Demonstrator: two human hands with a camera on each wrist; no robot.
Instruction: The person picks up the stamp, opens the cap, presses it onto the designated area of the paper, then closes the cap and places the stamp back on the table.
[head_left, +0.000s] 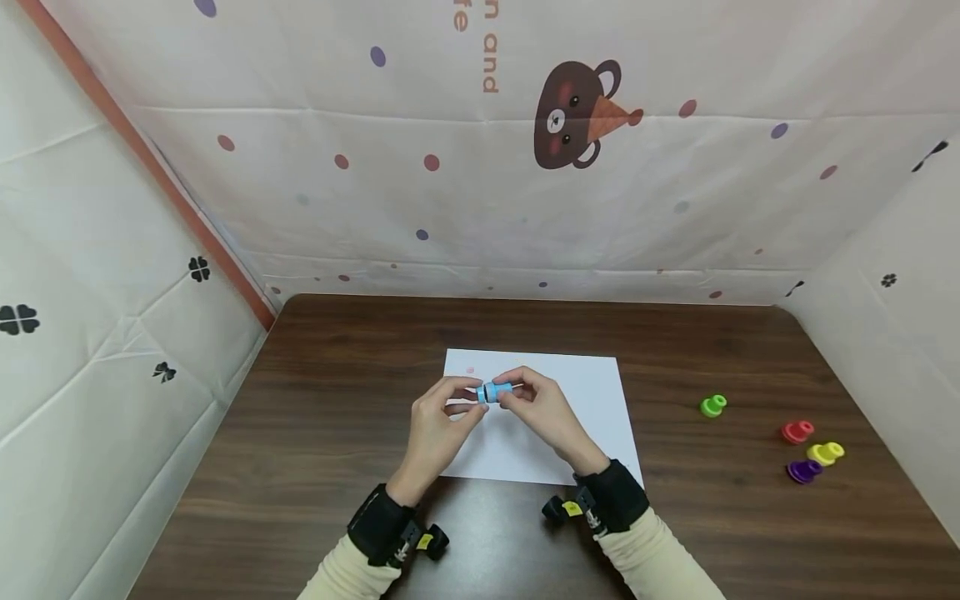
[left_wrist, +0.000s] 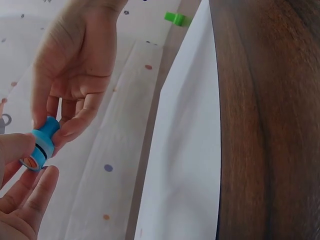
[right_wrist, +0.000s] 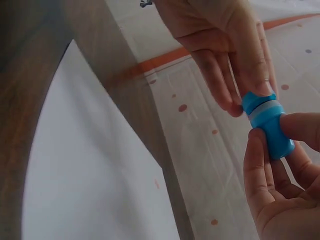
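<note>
Both hands hold a small blue stamp [head_left: 492,392] above the white sheet of paper [head_left: 562,442]. Thumb and fingers of the left hand [head_left: 438,423] pinch its wide, capped end. The right hand [head_left: 550,414] grips the narrower handle between thumb and fingers. Close up in the right wrist view, a dark gap runs between the blue cap [right_wrist: 255,102] and the pale band of the body. An orange-red patch shows on the end face in the left wrist view. Near the paper's far left corner is a faint pink mark [head_left: 470,370].
On the right of the brown wooden table [head_left: 337,400] stands a green stamp [head_left: 713,406]. Farther right, red [head_left: 797,432], yellow [head_left: 827,453] and purple [head_left: 805,472] stamps sit close together. Printed white cloth [head_left: 480,208] hangs behind the table and at both sides.
</note>
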